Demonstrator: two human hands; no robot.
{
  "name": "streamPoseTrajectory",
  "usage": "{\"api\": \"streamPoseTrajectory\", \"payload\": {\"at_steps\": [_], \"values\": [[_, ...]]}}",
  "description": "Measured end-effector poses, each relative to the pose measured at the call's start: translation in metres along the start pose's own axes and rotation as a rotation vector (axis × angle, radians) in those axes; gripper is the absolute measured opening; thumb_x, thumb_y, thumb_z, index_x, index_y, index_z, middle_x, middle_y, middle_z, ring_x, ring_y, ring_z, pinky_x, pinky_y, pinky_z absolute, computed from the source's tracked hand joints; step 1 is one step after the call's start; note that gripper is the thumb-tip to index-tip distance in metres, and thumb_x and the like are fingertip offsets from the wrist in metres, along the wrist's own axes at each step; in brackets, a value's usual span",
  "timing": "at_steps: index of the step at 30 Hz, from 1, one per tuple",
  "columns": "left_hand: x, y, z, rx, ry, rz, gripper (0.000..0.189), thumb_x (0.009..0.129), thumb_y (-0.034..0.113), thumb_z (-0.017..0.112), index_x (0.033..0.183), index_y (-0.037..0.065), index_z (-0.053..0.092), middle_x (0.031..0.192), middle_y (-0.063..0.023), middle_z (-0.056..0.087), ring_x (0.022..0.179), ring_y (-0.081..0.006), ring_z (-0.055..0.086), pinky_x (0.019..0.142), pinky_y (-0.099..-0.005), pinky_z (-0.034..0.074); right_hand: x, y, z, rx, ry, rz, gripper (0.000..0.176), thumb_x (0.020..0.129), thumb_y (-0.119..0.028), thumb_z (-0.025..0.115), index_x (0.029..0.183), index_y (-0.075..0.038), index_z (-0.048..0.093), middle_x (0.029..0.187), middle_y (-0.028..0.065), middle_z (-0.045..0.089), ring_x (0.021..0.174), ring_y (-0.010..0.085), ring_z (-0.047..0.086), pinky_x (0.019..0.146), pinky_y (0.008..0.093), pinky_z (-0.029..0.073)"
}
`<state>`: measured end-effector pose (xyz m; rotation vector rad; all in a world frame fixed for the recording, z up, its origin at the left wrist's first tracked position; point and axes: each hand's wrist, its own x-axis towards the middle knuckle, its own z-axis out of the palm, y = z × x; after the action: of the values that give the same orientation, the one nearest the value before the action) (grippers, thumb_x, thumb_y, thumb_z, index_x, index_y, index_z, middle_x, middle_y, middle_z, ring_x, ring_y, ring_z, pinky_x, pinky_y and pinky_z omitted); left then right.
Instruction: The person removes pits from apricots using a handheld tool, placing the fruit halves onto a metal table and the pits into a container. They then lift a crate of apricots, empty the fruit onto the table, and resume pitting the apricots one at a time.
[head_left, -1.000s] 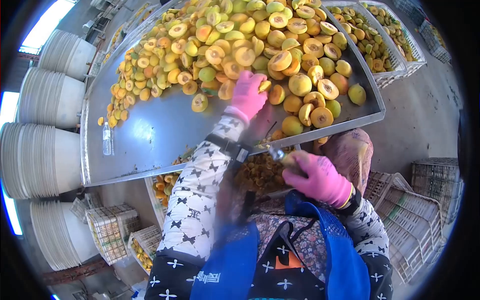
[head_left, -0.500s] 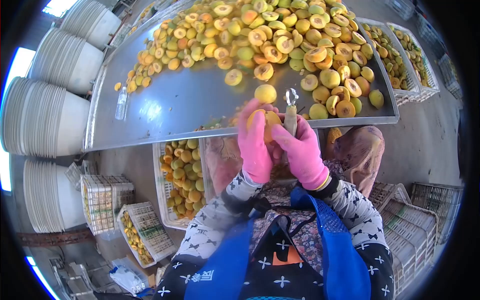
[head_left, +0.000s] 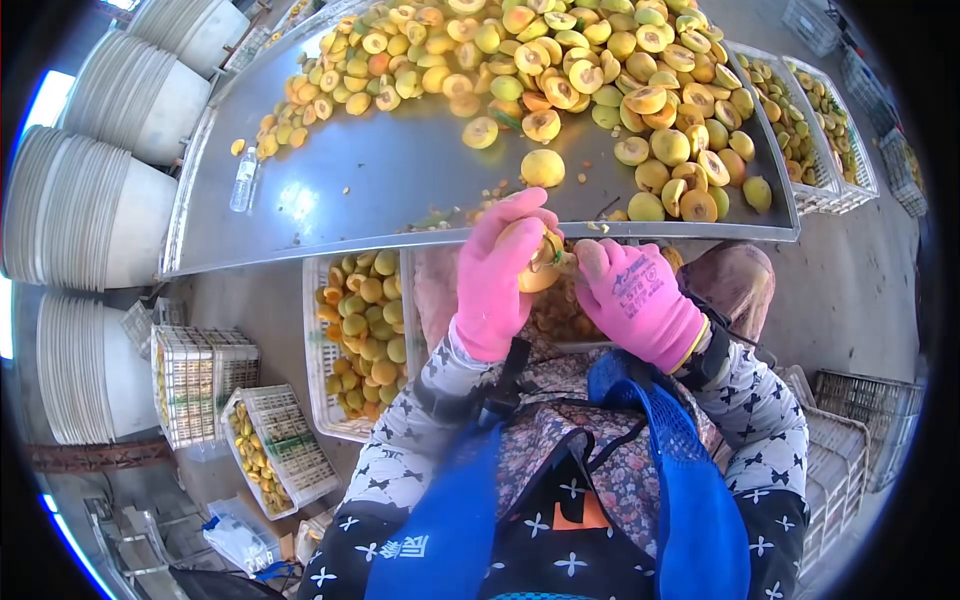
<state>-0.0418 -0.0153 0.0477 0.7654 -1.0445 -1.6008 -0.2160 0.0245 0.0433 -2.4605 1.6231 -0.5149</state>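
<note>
My left hand (head_left: 497, 280), in a pink glove, is closed around a halved yellow peach (head_left: 540, 272) in front of the table's near edge. My right hand (head_left: 640, 300), gloved in pink too, grips a pitting tool (head_left: 568, 260) by its handle. The tool's metal loop is against the cut face of the peach; how deep it sits is hard to tell. Just beyond my left fingers, a single yellow peach (head_left: 542, 168) lies on the metal table (head_left: 400, 190). A large heap of halved peaches (head_left: 585, 75) covers the table's far side.
Below the table stands a white crate (head_left: 318, 370) of peaches to my left. Farther left are tilted crates (head_left: 290, 440) and stacked white tubs (head_left: 75, 220). A plastic bottle (head_left: 244, 182) stands at the table's left. More filled crates (head_left: 815, 190) are at the right.
My right hand has turned the tool from upright to pointing left, bringing its loop onto the peach. Both hands have shifted slightly, and the view has moved a little.
</note>
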Motion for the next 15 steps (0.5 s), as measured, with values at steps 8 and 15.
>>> {"api": "streamPoseTrajectory", "payload": {"at_steps": [8, 15], "values": [[0.003, -0.011, 0.000, 0.090, 0.109, 0.073, 0.028, 0.095, 0.010, 0.055, 0.120, -0.001, 0.058, 0.099, -0.0123, 0.067, 0.087, -0.0189, 0.063, 0.078, -0.0304, 0.053, -0.010, -0.023, 0.034, 0.704, 0.146, -0.022, 0.024, 0.083, -0.014, 0.066, 0.093, 0.000, 0.048, 0.072, 0.0153, 0.056, 0.066, 0.0391, 0.059, 0.057, 0.0431, 0.047], [0.009, -0.002, 0.002, 0.329, 0.101, 0.172, 0.018, 0.097, 0.014, 0.057, 0.100, -0.002, 0.066, 0.091, -0.0088, 0.068, 0.078, -0.0143, 0.062, 0.070, -0.0269, 0.050, 0.002, -0.029, -0.004, 1.746, -0.506, 0.480, 0.012, 0.085, -0.010, 0.059, 0.091, -0.002, 0.053, 0.059, 0.0026, 0.055, 0.042, 0.0115, 0.050, 0.041, 0.0241, 0.038]]}}
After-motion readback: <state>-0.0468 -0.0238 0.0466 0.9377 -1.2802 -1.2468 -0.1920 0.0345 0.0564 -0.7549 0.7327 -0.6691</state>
